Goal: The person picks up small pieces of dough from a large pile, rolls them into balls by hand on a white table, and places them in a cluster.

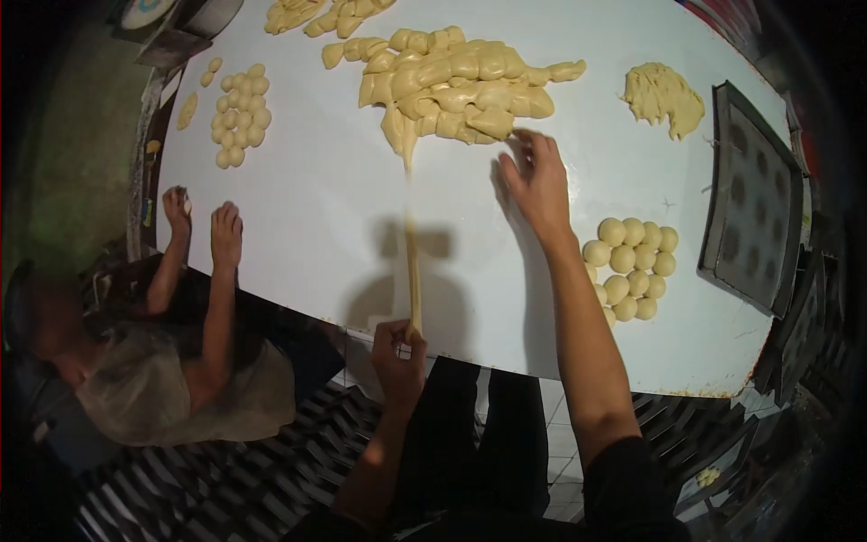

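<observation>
My left hand (399,359) pinches the near end of a long, thin strand of dough (413,271) at the front edge of the white table (305,223). The strand stretches away from me to a large pile of pale yellow dough pieces (467,74). My right hand (537,173) is at the pile's near right corner, its fingers curved and apart. Its fingertips are close to a cut dough piece (491,124); whether they touch it I cannot tell. Partly behind my right forearm sits a group of round dough balls (637,261).
A dark metal baking tray (752,203) rests along the table's right edge, near a ragged dough lump (664,100). At the left, a co-worker's hands (227,234) rest by smaller dough balls (240,115). More dough strips (349,15) lie at the far edge.
</observation>
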{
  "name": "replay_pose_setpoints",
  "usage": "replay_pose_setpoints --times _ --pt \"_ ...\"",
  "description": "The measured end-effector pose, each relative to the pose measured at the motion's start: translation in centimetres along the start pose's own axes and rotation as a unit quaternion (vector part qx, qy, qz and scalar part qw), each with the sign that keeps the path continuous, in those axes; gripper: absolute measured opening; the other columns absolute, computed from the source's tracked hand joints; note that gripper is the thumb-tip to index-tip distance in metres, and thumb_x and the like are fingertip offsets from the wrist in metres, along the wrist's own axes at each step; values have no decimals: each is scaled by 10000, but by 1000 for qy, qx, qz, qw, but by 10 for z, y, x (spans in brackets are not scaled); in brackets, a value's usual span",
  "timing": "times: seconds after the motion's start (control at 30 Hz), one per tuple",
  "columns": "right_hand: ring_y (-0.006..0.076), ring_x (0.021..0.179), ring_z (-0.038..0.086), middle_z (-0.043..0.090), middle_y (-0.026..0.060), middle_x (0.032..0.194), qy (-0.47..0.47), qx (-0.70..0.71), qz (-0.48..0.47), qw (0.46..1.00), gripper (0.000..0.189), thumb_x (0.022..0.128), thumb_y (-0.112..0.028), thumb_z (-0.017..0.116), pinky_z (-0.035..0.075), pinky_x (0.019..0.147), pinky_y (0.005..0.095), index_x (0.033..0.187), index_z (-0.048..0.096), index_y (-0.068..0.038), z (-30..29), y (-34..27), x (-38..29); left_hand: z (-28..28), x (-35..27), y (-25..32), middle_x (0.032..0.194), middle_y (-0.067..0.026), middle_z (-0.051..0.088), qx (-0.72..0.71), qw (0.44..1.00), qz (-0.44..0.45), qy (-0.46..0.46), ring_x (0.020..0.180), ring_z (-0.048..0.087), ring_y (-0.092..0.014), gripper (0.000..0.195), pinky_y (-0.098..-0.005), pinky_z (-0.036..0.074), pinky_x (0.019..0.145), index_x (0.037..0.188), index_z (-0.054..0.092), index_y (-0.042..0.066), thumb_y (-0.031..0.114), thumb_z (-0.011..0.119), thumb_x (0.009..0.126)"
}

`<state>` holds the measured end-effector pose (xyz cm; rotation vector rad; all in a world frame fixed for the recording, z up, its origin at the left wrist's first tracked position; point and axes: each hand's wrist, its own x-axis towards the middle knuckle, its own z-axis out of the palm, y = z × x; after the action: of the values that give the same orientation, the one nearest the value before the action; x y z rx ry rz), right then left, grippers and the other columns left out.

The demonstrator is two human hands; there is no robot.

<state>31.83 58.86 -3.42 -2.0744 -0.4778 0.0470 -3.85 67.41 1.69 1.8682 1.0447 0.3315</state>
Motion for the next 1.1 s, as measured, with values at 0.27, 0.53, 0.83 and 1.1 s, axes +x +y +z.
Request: replay_pose_setpoints --times 0.27,0.53,0.83,1.1 --pt "441 1018 760 740 201 1162 -4 -54 30 998 334 968 -241 833 631 915 527 1237 780 -50 22 -19 47 -18 -10 -4 1154 -167 664 89 987 128 -34 1017 666 -304 251 -423 542 907 1187 661 15 -49 713 950" --pt "307 865 684 701 142 954 161 29 -28 986 219 871 76 693 559 784 403 1068 773 22 -45 -51 -90 -1 -8 16 1180 -173 690 -60 993 72 -64 1022 700 -307 269 -405 585 916 1146 633 28 -104 699 921" --pt "269 922 697 711 146 1029 12 58 222 973 180 927 94 633 572 880 364 1071 724 35 -154 -34 -317 37 -17 31 1101 -196 709 11 956 227 -183 1013 702 -387 184 -479 578 905 1133 654 26 -53 669 967" --pt "324 1042 686 698 177 1111 182 -90 212 956 249 947 54 557 564 979 424 1148 703 32 -238 90 -325 144 24 13 1154 -139 721 165 897 357 -200 1166 642 -369 223 -564 434 1070 1147 722 93 90 736 924"
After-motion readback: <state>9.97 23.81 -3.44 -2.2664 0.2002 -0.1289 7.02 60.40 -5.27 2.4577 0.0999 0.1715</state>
